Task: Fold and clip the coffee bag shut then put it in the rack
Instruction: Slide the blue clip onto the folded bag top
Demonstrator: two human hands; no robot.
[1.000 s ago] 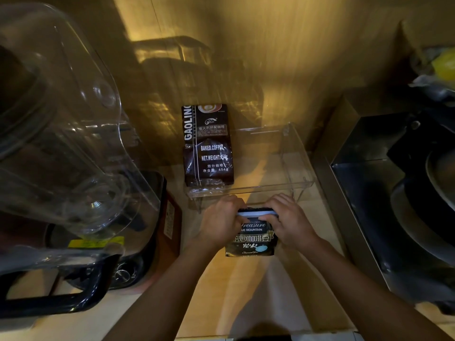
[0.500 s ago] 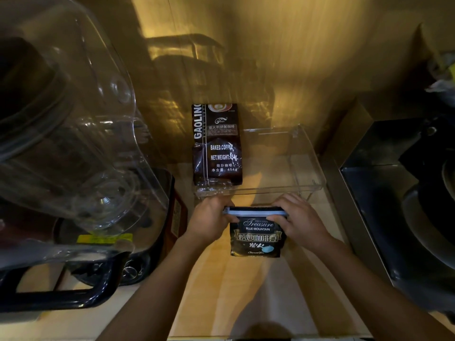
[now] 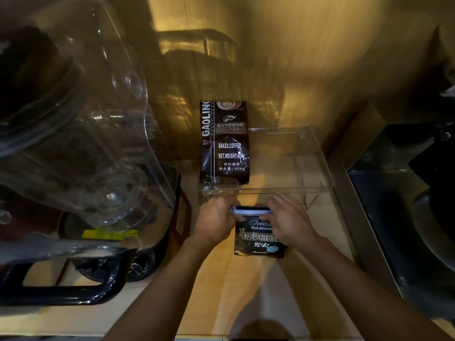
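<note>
The small dark coffee bag (image 3: 258, 238) stands on the wooden counter (image 3: 221, 291), held between both hands. A pale blue clip (image 3: 250, 211) runs across its folded top. The left hand (image 3: 216, 219) closes around the bag's upper left corner and that end of the clip; the right hand (image 3: 290, 219) grips the upper right corner, fingers curled over the clip's other end. Just beyond the hands sits a clear acrylic rack (image 3: 312, 166), with a taller coffee bag (image 3: 225, 143) standing at its left side. Left of the left hand looms a blender (image 3: 73, 143) with a clear jar.
</note>
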